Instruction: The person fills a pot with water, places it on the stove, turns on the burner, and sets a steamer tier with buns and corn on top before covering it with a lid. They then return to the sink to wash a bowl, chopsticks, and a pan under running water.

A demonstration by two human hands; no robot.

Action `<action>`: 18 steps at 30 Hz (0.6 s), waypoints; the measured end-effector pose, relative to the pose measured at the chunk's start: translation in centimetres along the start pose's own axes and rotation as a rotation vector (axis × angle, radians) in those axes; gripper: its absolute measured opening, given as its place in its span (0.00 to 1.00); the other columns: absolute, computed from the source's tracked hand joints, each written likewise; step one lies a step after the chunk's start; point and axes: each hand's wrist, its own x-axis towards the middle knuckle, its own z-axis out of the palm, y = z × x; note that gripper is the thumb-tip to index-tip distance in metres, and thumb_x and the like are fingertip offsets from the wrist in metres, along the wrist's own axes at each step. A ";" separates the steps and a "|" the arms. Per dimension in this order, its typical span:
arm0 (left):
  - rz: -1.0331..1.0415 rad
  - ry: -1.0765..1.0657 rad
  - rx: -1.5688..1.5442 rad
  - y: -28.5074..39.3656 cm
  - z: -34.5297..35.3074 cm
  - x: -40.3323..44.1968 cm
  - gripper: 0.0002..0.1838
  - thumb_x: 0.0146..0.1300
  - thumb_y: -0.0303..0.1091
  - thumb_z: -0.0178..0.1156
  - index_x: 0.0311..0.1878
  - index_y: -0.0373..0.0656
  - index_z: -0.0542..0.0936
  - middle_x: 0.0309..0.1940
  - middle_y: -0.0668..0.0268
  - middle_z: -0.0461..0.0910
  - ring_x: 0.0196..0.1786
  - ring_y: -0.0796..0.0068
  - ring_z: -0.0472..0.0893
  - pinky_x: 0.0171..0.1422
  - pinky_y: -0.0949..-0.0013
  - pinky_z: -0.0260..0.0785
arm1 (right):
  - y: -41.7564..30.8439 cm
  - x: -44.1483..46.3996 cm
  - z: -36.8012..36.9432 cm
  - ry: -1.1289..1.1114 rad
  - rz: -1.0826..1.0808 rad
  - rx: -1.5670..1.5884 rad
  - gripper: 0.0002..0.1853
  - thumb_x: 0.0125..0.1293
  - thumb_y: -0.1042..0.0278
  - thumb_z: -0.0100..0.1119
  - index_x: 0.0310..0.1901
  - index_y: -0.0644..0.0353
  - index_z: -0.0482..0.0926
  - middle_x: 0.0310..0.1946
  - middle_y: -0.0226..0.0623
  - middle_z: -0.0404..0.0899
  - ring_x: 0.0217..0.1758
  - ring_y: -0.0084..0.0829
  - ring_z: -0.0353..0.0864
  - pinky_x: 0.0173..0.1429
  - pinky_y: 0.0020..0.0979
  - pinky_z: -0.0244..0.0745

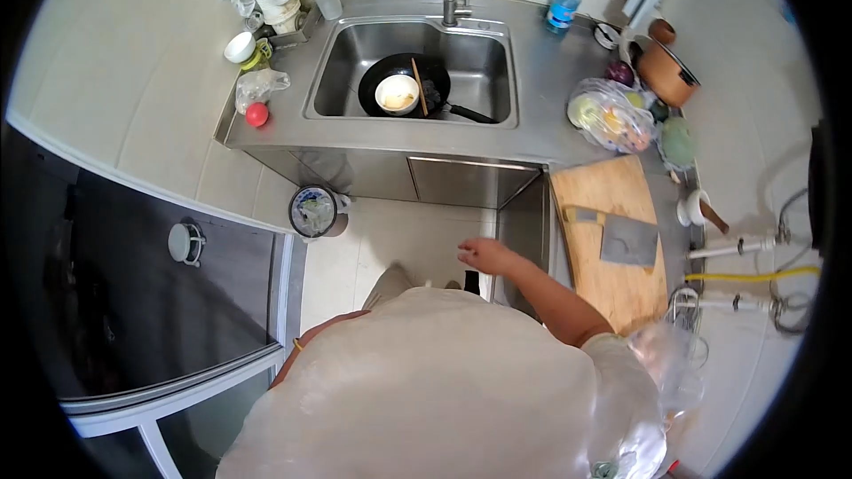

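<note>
My right hand point(486, 255) is over the floor in front of the steel cabinets, left of the cutting board point(590, 191). Its fingers are curled together; a small pale spot shows at the fingertips, too small to name. My left arm is bent at my side, with a yellow bracelet point(298, 345) on it; its fingers are hidden behind my body. On the board lies a cleaver point(629, 240), its handle toward the left. In the sink point(484, 71) sits a black pan point(377, 78) holding a white bowl point(397, 94) and chopsticks point(418, 80).
A small bin point(314, 213) stands on the floor below the counter. Bagged produce point(608, 115), an orange-brown pot point(666, 74) and a blue bottle point(563, 7) are at the right. A red ball-like item point(256, 114) and a white bowl point(240, 47) sit at the left.
</note>
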 end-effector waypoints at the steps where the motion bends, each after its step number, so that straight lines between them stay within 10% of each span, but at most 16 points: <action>1: 0.008 0.011 -0.018 1.2 -0.9 0.8 0.26 0.67 0.46 0.48 0.60 0.36 0.67 0.56 0.59 0.71 0.59 0.72 0.69 0.63 0.73 0.59 | -0.8 2.4 -1.9 0.002 -0.017 0.036 0.22 0.61 0.53 0.52 0.51 0.60 0.74 0.45 0.47 0.77 0.49 0.44 0.76 0.53 0.36 0.70; 15: 0.071 -0.257 0.193 25.4 -20.6 16.0 0.21 0.66 0.41 0.50 0.57 0.39 0.70 0.50 0.60 0.75 0.52 0.74 0.73 0.58 0.73 0.63 | -3.8 25.6 -25.9 0.421 0.073 0.280 0.16 0.64 0.62 0.52 0.46 0.64 0.76 0.36 0.38 0.79 0.37 0.27 0.76 0.43 0.28 0.71; 18: 0.108 -0.241 0.310 25.6 -23.8 17.8 0.16 0.62 0.38 0.55 0.50 0.39 0.75 0.41 0.65 0.78 0.45 0.77 0.74 0.52 0.73 0.66 | -4.9 23.9 -25.7 0.207 0.268 0.161 0.12 0.64 0.64 0.50 0.39 0.64 0.76 0.30 0.35 0.77 0.32 0.27 0.74 0.39 0.29 0.71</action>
